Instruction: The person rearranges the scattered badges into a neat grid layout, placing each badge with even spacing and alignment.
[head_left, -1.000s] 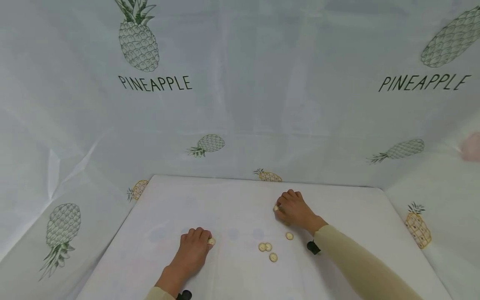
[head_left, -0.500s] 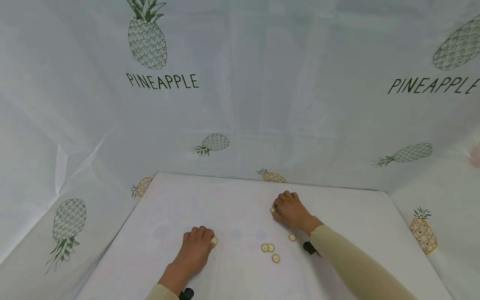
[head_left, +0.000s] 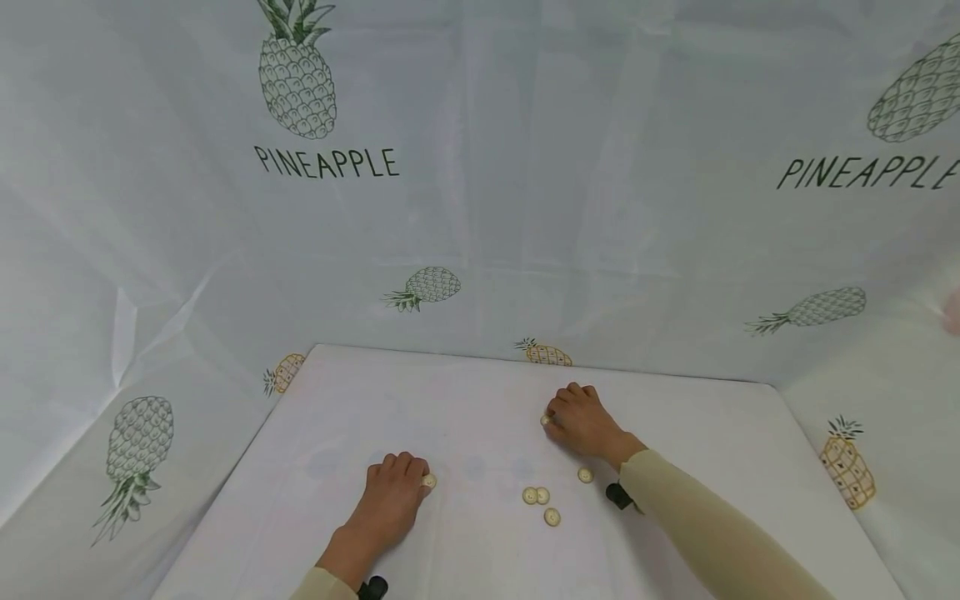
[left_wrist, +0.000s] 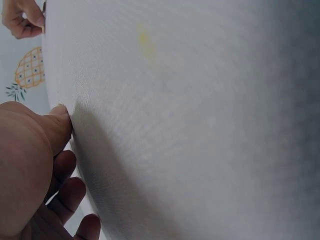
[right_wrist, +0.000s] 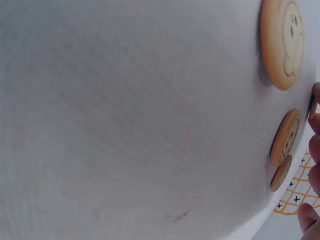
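My left hand rests low over the white tabletop and pinches a small round wooden disc at its thumb side. Farther back on the right, my right hand holds another such disc by its edge. In the right wrist view that disc is mostly cut off beside the fingertips. A loose disc there bears a line-drawn face. The left wrist view shows the left thumb against the table surface; its disc is largely hidden.
Two discs touch side by side mid-table, with a single disc in front and another disc near the right wrist. A black wrist camera sits under that wrist. Pineapple-printed cloth surrounds the white table.
My right hand has slid slightly left with its disc over the last second. The left hand keeps its place on the table. The head view has shifted a little.
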